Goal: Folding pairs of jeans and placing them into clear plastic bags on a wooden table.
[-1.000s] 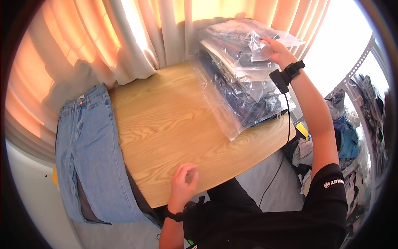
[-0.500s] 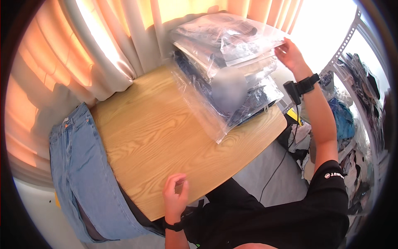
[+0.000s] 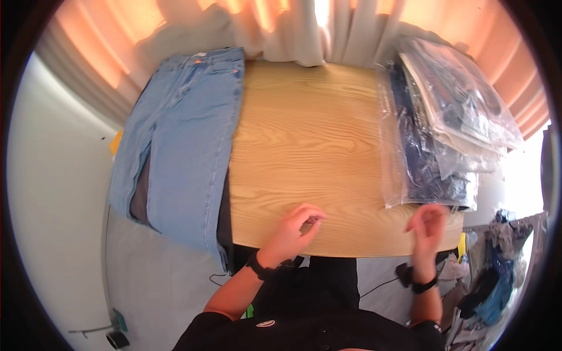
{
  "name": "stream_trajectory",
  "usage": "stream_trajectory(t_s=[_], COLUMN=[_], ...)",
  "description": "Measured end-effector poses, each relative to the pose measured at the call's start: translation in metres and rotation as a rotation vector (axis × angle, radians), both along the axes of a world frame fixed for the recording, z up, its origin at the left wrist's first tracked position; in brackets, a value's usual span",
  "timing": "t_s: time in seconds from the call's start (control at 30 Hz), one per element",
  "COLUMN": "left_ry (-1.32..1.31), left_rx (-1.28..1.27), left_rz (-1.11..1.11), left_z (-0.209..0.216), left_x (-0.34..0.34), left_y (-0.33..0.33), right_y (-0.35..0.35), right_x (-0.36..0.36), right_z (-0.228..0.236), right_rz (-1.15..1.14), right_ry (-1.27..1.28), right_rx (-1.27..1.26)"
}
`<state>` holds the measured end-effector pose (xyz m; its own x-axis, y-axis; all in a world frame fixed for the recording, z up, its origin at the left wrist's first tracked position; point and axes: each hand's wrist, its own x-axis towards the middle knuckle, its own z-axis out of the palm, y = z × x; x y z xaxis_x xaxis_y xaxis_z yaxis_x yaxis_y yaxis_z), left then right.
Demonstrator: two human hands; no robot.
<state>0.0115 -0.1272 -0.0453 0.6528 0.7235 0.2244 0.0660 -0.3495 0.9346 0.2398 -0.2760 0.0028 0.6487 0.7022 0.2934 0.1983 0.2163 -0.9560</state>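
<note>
Here we are at the near edge of the wooden table [image 3: 310, 128], with our black shirt [image 3: 328, 327] and black trousers [image 3: 333, 284] closest in. Up comes the detail on our left hand [image 3: 293, 231]: it's over the table's near edge, around the middle, fingers curled round toward the thumb with a narrow gap between, nothing in the grip. Our right hand [image 3: 429, 228] is at the table's near right corner, blurred, fingers loosely bent and parted, also bare; whether it touches the plastic just behind it, we can't tell. Each wrist wears a black band.

Off the table's near right corner, we've got a heap of clothes [image 3: 492, 292], greys and blues.

Look left: light-blue jeans [image 3: 193, 152] lie flat and lengthwise along the table's left end, waistband at the far side, hems reaching past the near edge, a dark surface [image 3: 225, 225] showing beneath them. How much denim rests on the wood, we can't say.

Over on the table's right end we see a stack of clear bags [image 3: 456, 99], folded garments inside, dark blue low down, paler above.

And beyond the table's far edge, a pleated curtain [image 3: 345, 35], glowing orange up top.
</note>
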Motion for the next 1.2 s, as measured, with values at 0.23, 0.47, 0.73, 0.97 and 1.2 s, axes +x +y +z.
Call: stream_trajectory(t_s=[0.23,0.47,0.73,0.97,1.2], left_ry=[0.239,1.003,1.174,0.839,0.018], left_rx=[0.063,0.283,0.779,0.727,0.198], left_rz=[0.013,0.209,0.626,0.891,0.75], left_z=[0.027,0.076,0.049,0.072,0.106], left_x=[-0.013,-0.041,-0.045,-0.076,-0.099], left_y=[0.018,0.143,0.22,0.245,0.241], right_y=[0.016,0.022,0.021,0.021,0.022], right_x=[-0.042,-0.044,-0.043,-0.04,-0.037], right_z=[-0.049,-0.047,-0.045,-0.046,-0.048], right_rz=[0.133,0.204,0.195,0.212,0.231], right_ry=[-0.297,-0.463,-0.446,-0.356,-0.344], right_rx=[-0.272,-0.26,-0.207,-0.185,-0.156])
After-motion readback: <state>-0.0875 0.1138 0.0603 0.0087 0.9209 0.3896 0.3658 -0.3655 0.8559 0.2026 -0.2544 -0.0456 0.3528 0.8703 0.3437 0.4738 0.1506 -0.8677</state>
